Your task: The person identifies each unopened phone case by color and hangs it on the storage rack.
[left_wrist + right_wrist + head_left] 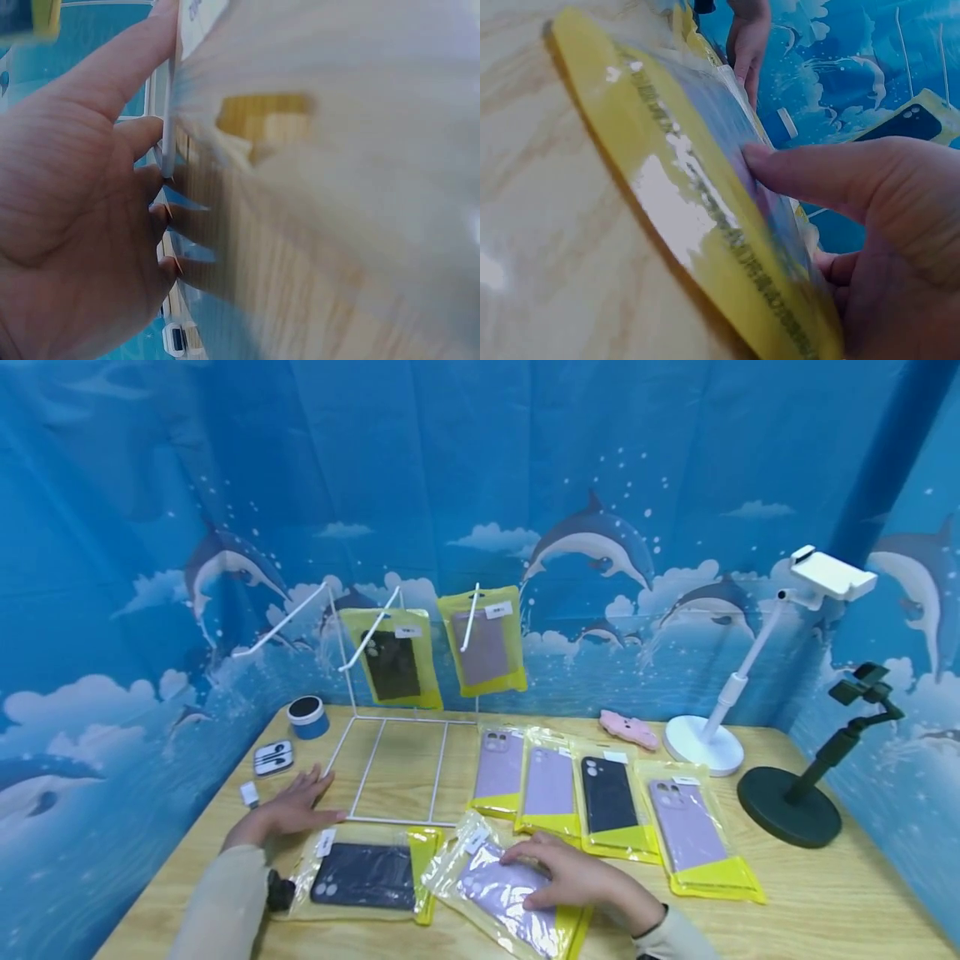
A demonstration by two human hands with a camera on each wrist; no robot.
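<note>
The wooden tabletop (825, 893) carries a white wire rack (393, 768) at the back, with a blue round speaker (307, 717), a white earbud case (273, 757) and a small white plug (249, 794) to its left. Four bagged phone cases (600, 797) lie in a row at the middle, a dark bagged case (363, 875) and a lilac bagged case (510, 897) nearer the front edge. At the right stand a pink case (628, 728), a white phone stand (705, 743) and a dark phone stand (791, 806).

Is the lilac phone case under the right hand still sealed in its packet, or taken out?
In its packet. The right hand rests on the lilac case, clear plastic with a yellow edge around it.
</note>
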